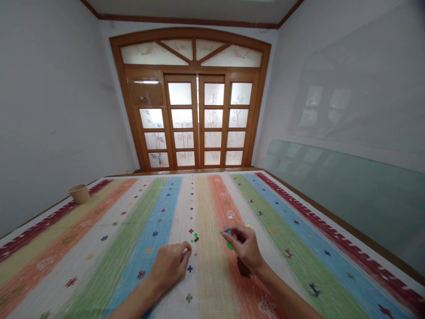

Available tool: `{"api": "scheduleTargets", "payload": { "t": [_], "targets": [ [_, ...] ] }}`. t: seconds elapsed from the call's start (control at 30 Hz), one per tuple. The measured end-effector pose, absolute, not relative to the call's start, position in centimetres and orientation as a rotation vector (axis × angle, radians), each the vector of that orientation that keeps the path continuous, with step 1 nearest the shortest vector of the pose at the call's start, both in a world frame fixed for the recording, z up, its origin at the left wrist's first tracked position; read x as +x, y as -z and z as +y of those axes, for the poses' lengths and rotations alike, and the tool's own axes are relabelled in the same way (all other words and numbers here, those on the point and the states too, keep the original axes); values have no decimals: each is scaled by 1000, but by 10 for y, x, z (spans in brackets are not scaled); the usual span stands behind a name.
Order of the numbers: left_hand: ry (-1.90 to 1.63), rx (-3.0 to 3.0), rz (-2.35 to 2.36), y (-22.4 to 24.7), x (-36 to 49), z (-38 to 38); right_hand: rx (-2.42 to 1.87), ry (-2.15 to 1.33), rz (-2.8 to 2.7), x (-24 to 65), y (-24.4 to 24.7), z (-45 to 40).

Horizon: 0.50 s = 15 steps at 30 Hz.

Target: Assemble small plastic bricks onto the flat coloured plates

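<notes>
Right hand (244, 248) low over the striped woven cloth (99, 248), thumb and fingers pinched almost shut; small blue piece (227, 231) at the fingertips, can't tell if it's actually gripped; green piece (229, 245) lies on the cloth just below that hand; left hand (168, 266) rests near the cloth's middle, fingers loosely curled, nothing showing in them, tips close to a couple of green bits (195, 236) and one dark brown bit (196, 239); count is about five loose pieces, could be more, since the woven motifs look much the same; pieces look light and stiff, likely to skid if nudged; best taken by the edges, fingertip to thumb; further off, one tan paper cup (79, 193) sits at the cloth's left edge; one large glass pane (341, 199) stands along the right wall; one set of glazed wooden doors (195, 119) fills the far end.
</notes>
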<state>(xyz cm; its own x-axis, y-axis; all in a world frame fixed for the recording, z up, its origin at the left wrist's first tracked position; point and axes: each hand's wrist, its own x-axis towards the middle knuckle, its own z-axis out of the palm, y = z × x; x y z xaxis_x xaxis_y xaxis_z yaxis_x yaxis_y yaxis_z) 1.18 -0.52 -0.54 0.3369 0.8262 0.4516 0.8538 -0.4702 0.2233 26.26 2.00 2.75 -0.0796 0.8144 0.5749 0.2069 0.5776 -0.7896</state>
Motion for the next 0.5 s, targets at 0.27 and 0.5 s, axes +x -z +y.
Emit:
{"api": "scheduleTargets", "payload": {
  "t": [0.27, 0.5],
  "targets": [
    [729, -2548, -1634, 3, 12, -6, -913, -647, -1558, 276, -37, 30],
    [655, -2575, -1730, 2, 12, -6, -945, -505, -1688, 293, -36, 42]
  ]
}}
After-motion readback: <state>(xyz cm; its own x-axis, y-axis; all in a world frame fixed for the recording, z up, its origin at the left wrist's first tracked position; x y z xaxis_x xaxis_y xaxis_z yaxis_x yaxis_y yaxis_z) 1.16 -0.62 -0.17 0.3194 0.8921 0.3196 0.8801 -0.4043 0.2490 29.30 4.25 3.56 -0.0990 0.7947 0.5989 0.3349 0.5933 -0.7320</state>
